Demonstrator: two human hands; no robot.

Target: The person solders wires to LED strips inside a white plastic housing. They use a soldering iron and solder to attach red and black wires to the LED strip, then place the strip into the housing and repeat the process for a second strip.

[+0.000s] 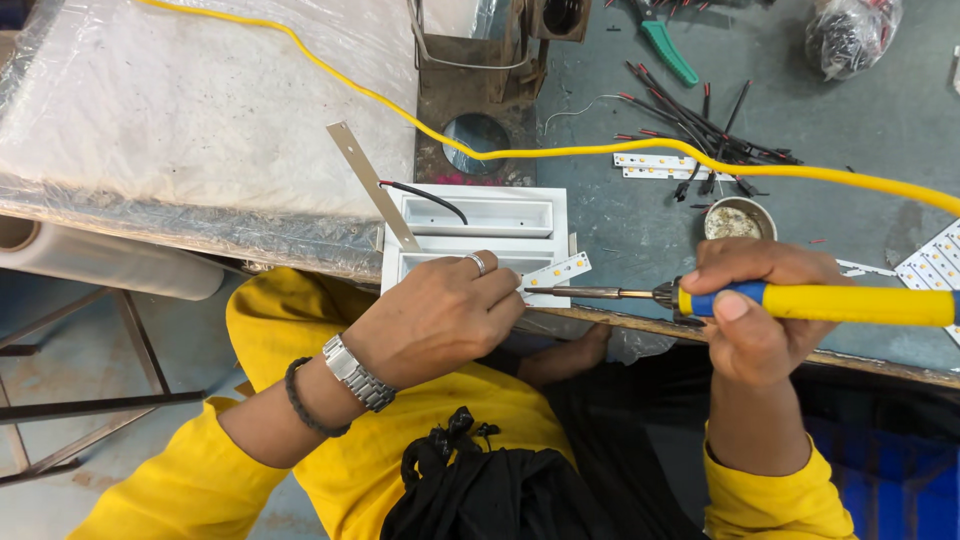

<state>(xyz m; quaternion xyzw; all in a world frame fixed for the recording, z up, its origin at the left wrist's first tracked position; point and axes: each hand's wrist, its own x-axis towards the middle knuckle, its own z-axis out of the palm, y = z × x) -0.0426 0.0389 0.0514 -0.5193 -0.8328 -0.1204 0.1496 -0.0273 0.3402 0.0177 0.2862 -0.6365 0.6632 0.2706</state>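
Head view looks down on a grey workbench [880, 120] that spreads above and beyond both hands, with a clear plastic sheet [180, 110] covering the stretch up and to the left of the left hand [440, 320]. Directly above that hand's knuckles, at the bench edge, lies a white plastic housing [475, 235] with two long troughs; a black wire [425, 195] runs into its upper trough and a thin metal strip [372, 185] leans across its left corner. A yellow cable [560, 152] snakes over the bench well above both hands. The left hand is curled over the housing's lower edge, fingers closed narrowly and pinching a small white LED strip [556, 271] that sticks out just to the right of its fingertips, tilted slightly upward. The right hand [750, 310] is wrapped fully around the yellow and blue handle of a soldering iron [800, 302], thumb pressed on the blue grip; the iron lies nearly level and its metal tip points left, ending just below the LED strip, right beside the left fingertips. Just above the right hand sits a small round tin [738, 218]; farther up lie loose black and red wires [700, 130] and spare LED strips [655, 165]. A green-handled tool [668, 50] lies beyond those.
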